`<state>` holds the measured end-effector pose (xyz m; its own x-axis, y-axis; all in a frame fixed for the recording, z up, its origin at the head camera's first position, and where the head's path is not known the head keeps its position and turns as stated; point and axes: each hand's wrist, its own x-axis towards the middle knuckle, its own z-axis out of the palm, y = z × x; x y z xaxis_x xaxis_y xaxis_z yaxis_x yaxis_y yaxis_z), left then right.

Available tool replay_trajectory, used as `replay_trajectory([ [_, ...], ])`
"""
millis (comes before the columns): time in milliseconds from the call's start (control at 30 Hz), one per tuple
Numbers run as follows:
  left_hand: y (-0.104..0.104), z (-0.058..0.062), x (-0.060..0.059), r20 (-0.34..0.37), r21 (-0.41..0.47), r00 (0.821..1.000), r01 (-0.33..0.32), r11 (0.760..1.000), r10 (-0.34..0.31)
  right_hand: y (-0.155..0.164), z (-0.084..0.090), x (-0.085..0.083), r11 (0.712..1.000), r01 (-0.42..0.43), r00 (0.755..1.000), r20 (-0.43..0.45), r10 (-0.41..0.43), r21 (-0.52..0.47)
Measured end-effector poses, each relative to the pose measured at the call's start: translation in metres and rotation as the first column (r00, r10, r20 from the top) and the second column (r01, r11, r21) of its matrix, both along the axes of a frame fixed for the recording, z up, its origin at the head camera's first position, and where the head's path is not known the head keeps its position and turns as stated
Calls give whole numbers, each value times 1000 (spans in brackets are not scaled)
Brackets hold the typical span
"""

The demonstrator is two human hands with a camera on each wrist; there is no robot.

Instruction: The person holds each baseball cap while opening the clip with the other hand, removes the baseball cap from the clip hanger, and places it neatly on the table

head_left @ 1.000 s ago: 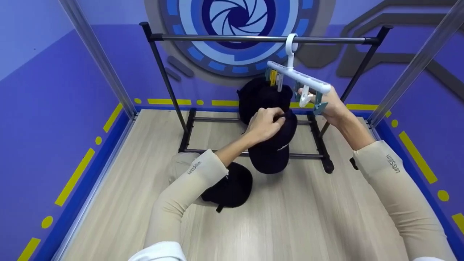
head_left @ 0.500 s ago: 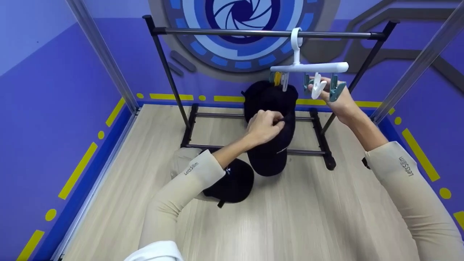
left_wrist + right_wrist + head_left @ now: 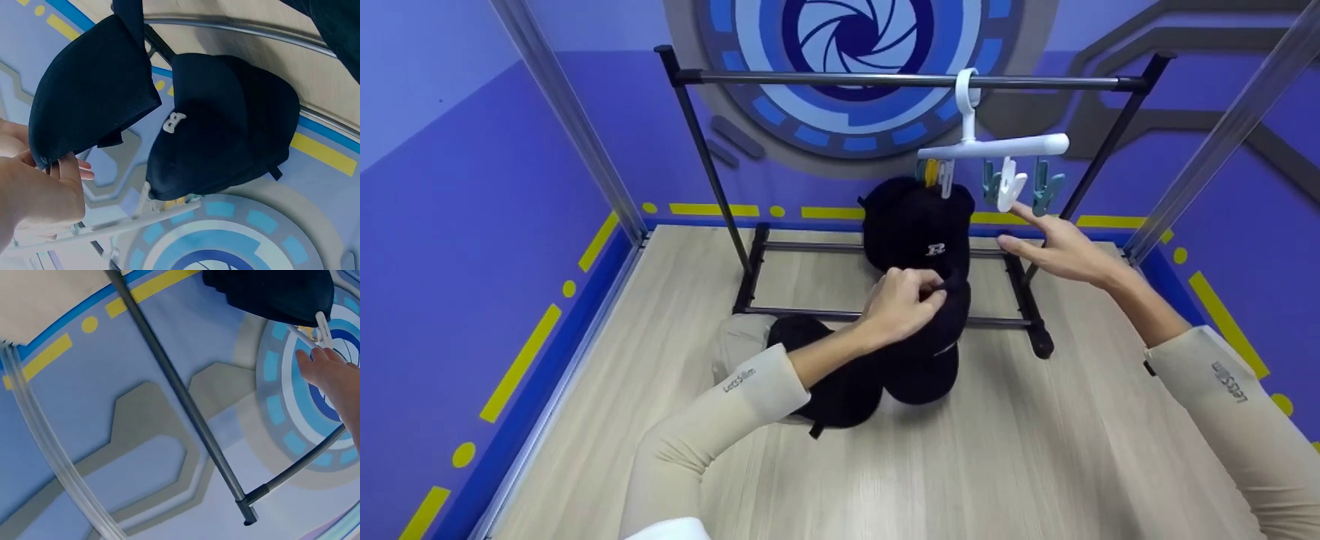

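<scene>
My left hand (image 3: pixel 931 291) pinches the brim of a dark cap (image 3: pixel 921 358) that hangs from it above the floor, just in front of the rack. A second dark cap (image 3: pixel 913 221) with a white logo is clipped to the white clip hanger (image 3: pixel 997 147) on the black rail (image 3: pixel 840 79). My right hand (image 3: pixel 1014 225) is open with fingers spread, just below the hanger's free clips (image 3: pixel 1011 187), holding nothing. In the left wrist view my fingers (image 3: pixel 48 194) grip the held cap (image 3: pixel 93 95) beside the clipped cap (image 3: pixel 225 124). The right wrist view shows my fingertips (image 3: pixel 329 374) near a clip.
A third dark cap (image 3: pixel 829 386) lies on the wooden floor on top of a beige cap (image 3: pixel 733 339). The rack's black base bars (image 3: pixel 1027 315) run across the floor. Blue walls and metal posts (image 3: pixel 570 127) close in the space.
My right hand has let go of the hanger's clips and dropped below them; the hanger hangs level again. My left hand has lowered with the cap.
</scene>
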<state>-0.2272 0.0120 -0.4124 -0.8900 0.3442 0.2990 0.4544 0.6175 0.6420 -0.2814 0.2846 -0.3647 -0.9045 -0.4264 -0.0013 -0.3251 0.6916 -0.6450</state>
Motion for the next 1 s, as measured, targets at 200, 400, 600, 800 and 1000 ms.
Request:
replay_trajectory([
  [200,-9,-7,11,56,29,997,46,999,-48,13,-18,9,995,-79,979,-182,90,66],
  [400,-21,-19,21,148,46,988,42,998,-49,20,-41,15,993,-104,971,-211,112,49],
  [600,-33,-25,21,207,47,978,4,999,-14,24,-49,20,991,-127,982,-134,131,40],
  [800,-44,-37,16,325,85,944,-89,992,56,29,-59,24,991,-131,986,-103,133,25],
  [1000,-64,-53,12,410,69,901,-187,980,143,32,-66,26,989,-141,988,-64,143,35],
])
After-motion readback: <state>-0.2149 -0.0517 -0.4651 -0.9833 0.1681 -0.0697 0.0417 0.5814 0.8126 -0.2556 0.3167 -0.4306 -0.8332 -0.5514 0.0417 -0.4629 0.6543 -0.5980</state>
